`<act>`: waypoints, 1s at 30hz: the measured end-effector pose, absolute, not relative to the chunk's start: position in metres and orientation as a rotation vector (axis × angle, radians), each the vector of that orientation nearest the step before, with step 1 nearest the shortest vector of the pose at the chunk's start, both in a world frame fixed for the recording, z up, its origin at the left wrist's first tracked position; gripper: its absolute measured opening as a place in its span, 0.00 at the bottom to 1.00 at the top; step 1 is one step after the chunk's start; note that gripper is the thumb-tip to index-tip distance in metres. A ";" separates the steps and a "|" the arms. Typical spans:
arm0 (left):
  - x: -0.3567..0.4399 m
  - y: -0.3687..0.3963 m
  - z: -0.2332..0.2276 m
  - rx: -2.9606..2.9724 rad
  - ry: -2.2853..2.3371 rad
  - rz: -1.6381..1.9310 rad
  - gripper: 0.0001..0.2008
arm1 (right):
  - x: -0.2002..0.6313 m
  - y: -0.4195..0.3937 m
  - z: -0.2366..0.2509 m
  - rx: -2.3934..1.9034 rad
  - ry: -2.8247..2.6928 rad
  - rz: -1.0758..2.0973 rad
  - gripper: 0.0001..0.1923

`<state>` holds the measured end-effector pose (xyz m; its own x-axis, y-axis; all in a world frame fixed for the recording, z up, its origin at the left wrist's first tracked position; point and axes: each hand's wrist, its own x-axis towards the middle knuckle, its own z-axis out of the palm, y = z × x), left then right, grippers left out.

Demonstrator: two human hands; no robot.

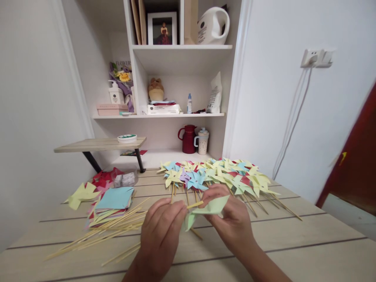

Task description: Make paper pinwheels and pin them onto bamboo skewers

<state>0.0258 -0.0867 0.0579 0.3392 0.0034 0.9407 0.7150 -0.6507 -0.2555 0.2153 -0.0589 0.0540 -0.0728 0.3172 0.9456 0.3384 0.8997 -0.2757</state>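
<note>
Holding a light green paper pinwheel [210,208] between your two hands, you keep it just above the wooden table [293,243]. Your right hand [232,219] pinches the paper from behind. Your left hand [160,231] pinches the thin wooden stick [194,205], which points sideways toward the paper. The stick's tip sits right at the pinwheel, nearer your left fingers. Finished pinwheels [217,176] lie farther back.

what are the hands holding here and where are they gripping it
Both hands hold one light green paper pinwheel. The right hand pinches its folded paper from behind; the left hand grips the thin wooden stick at its centre with the fingertips.
</note>
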 end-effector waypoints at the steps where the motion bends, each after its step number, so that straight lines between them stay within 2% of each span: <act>1: 0.026 -0.087 0.058 -1.932 -0.625 -1.360 0.14 | 0.215 -0.059 0.054 -0.501 -1.665 -0.024 0.09; 15: 0.023 -0.089 0.059 -1.889 -0.657 -1.306 0.12 | 0.213 -0.060 0.051 -0.545 -1.625 0.037 0.07; 24: 0.023 -0.089 0.056 -1.907 -0.639 -1.301 0.11 | 0.213 -0.059 0.043 -0.569 -1.558 0.141 0.15; 28: 0.021 -0.091 0.058 -1.924 -0.603 -1.277 0.16 | 0.213 -0.062 0.051 -0.555 -1.640 0.003 0.07; 30: 0.021 -0.091 0.058 -1.935 -0.585 -1.261 0.15 | 0.213 -0.063 0.053 -0.539 -1.656 -0.021 0.06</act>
